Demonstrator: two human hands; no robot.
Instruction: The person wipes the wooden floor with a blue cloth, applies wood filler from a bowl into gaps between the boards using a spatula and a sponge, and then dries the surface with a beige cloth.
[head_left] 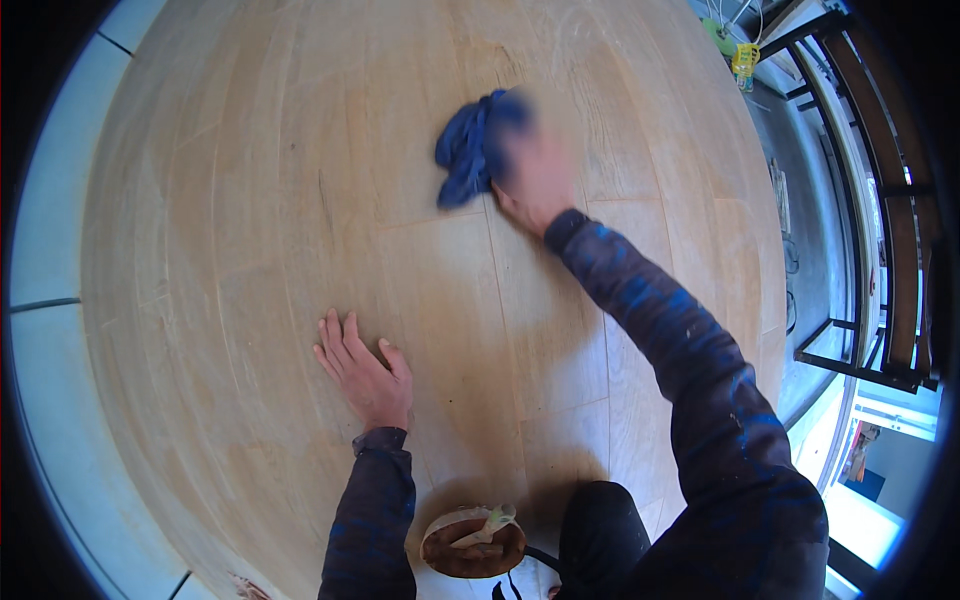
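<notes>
My right hand (535, 180) is stretched far out over a large pale wooden surface (250, 200) and grips a crumpled blue cloth (468, 150), pressed onto the wood; hand and cloth are motion-blurred. My left hand (365, 372) lies flat on the wood nearer to me, fingers spread, holding nothing. Both forearms wear dark sleeves flecked with blue.
A small round brown bowl (473, 545) with a bit of pale material in it sits at the near edge by my knee. Dark metal-and-wood frames (880, 200) stand to the right on a grey floor. A pale floor band (50, 300) curves along the left.
</notes>
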